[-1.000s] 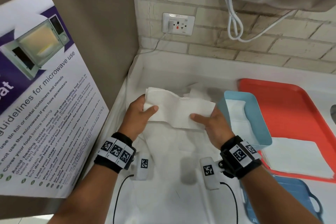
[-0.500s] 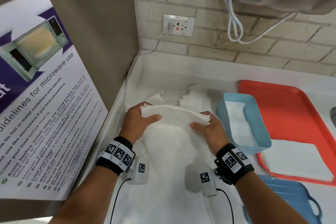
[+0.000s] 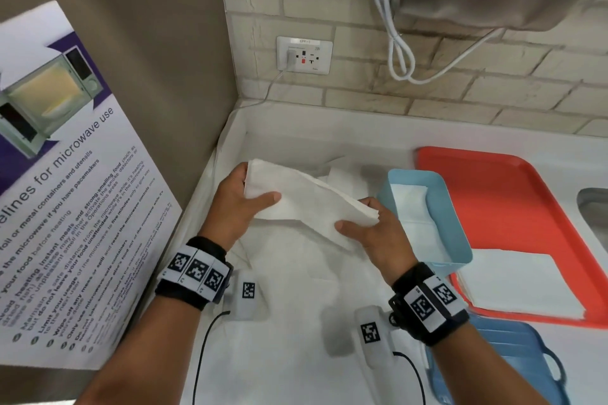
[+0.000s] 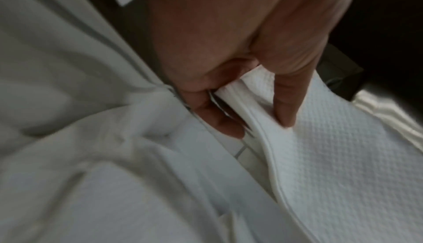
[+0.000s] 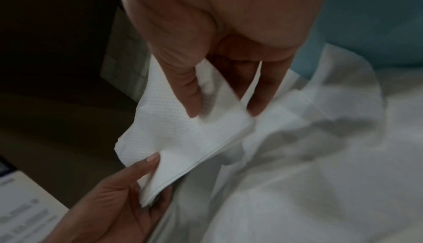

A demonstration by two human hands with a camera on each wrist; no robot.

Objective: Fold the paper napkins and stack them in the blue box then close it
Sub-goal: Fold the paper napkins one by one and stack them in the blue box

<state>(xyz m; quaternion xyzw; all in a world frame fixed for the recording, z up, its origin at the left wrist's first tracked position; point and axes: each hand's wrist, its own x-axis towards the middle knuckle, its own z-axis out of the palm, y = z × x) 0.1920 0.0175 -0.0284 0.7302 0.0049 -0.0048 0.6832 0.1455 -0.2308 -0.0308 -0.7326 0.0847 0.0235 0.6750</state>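
Blue box [image 3: 460,237] beside orange tray [image 3: 513,194], napkins [image 3: 519,286]

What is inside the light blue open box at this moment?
The light blue plastic box holds flat white paper napkins lying on its floor. How many are stacked cannot be told, and its near left corner is hidden behind the right hand.

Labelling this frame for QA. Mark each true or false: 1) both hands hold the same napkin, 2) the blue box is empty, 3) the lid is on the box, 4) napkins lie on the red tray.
1) Both hands hold one napkin. True: left hand and right hand pinch opposite ends of the napkin.
2) The blue box is empty. False: folded white napkins lie inside.
3) The lid is on. False: the box is open; the blue lid lies near the right wrist.
4) Napkins lie on the red tray. True.
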